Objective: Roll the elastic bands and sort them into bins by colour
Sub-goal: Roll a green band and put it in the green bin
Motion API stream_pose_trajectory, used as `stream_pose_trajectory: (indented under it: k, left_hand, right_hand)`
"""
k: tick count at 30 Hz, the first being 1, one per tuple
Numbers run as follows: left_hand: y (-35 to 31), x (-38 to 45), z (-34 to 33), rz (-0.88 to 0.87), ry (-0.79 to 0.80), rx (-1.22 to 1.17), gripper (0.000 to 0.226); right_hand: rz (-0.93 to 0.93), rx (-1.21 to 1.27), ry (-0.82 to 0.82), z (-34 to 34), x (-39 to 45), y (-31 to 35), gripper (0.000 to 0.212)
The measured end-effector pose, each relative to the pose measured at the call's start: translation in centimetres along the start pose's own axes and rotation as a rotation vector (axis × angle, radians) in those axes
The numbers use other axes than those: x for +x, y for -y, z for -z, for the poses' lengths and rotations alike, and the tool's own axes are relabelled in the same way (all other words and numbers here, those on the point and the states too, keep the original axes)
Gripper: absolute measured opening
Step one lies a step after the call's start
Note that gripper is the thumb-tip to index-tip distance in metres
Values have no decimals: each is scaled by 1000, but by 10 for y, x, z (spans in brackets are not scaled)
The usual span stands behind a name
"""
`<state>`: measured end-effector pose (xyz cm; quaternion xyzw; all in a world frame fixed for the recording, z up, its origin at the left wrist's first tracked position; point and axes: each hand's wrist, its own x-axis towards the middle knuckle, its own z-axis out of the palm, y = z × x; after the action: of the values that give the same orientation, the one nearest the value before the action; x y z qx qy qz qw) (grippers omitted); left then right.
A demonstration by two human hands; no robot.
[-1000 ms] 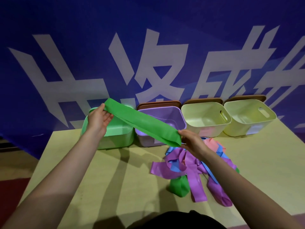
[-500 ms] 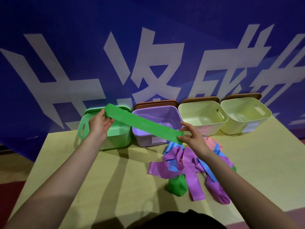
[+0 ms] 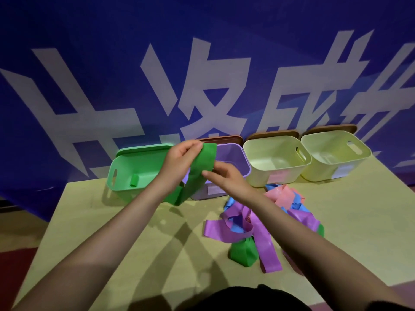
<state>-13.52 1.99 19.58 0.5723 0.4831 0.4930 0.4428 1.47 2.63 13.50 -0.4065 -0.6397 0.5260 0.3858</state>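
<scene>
Green band [image 3: 197,173] between both raised hands, above the bins

Smooth matt rubbery green band [image 3: 202,169]; glossy plastic green bin [image 3: 125,176]; matt table [image 3: 112,232]

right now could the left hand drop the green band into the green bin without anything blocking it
Probably yes. The left hand pinches the top of the green band just above the green bin, whose top is open, holding only one rolled green band. The right hand touches the band, so it must let go first.
</scene>
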Motion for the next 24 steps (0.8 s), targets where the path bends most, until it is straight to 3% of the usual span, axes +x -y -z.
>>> stream_pose_trajectory:
  k: [5, 10, 16, 24]
  left_hand:
    - [-5, 4, 20, 29, -118, -20, 24]
    - [-2, 6, 31, 56, -259, -72, 24]
    - [-5, 9, 28, 52, -317, -131, 23]
    - [-13, 14, 26, 78, -510, -317, 20]
  right_hand:
    - [-67, 154, 0, -18, -6, -15, 22]
    - [-175, 125, 0, -26, -16, -37, 16]
    - [-318, 230, 23, -26, -32, -60, 14]
    - [-391, 150, 34, -17, -45, -78, 14]
